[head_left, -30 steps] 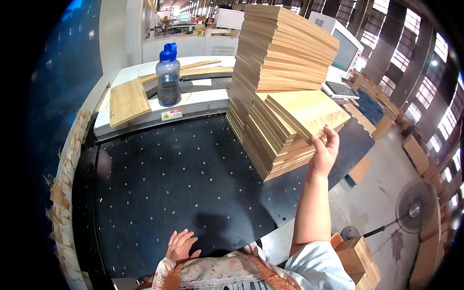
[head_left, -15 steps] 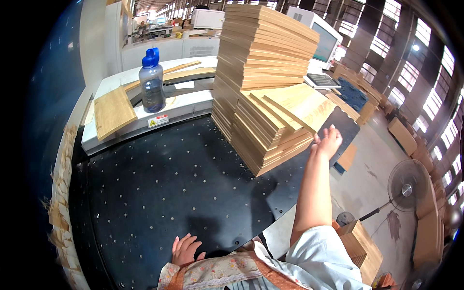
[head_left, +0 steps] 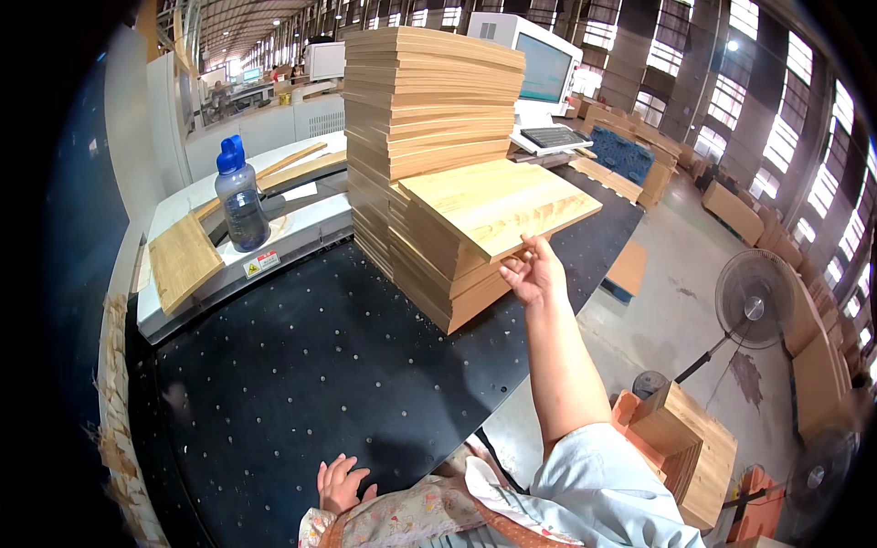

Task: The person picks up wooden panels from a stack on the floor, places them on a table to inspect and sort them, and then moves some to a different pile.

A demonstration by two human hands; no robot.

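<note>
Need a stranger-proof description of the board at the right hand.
On the black, dotted table stands a tall stack of wooden boards. On its near side is a lower stack, and the board is topmost there, its near edge at the right hand. Unlike those beneath, it juts out rightward, its broad grained face exposed.

The location is a woodworking factory hall. A tall stack of wooden boards (head_left: 438, 110) occupies a black surface (head_left: 301, 374). Right of the stack: computer monitor (head_left: 545, 68), industrial windows (head_left: 728, 100), floor fan (head_left: 755, 306).
</note>
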